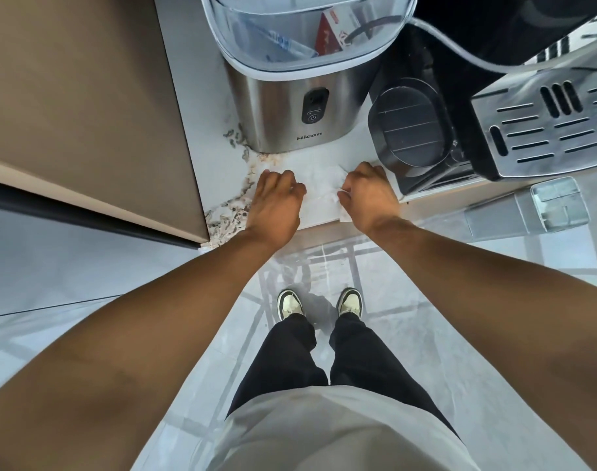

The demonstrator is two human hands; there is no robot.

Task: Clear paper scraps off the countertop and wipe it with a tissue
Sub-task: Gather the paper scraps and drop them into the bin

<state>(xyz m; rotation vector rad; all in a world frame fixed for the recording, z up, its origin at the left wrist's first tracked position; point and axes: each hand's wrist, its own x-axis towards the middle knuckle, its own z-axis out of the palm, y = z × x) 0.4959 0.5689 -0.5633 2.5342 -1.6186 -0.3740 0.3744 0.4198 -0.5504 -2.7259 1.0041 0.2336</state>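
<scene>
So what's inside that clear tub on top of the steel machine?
Inside the clear tub: a red-and-white packet and a blue-printed wrapper. The picture's top edge cuts off the rest.

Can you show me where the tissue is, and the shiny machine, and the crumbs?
tissue [319, 185], head view, its crumpled middle between the hands
shiny machine [292, 107], head view, its steel front
crumbs [237, 202], head view, the heap near the counter edge

My left hand [276, 198] covering its own fingertips and whatever lies under them, right hand [368, 195] hiding part of the tissue [319, 185], I can't tell scraps from marble veining at the countertop [218, 158] edge, ice maker [290, 96] cut off at top, coffee machine [541, 130] cropped at right.
</scene>
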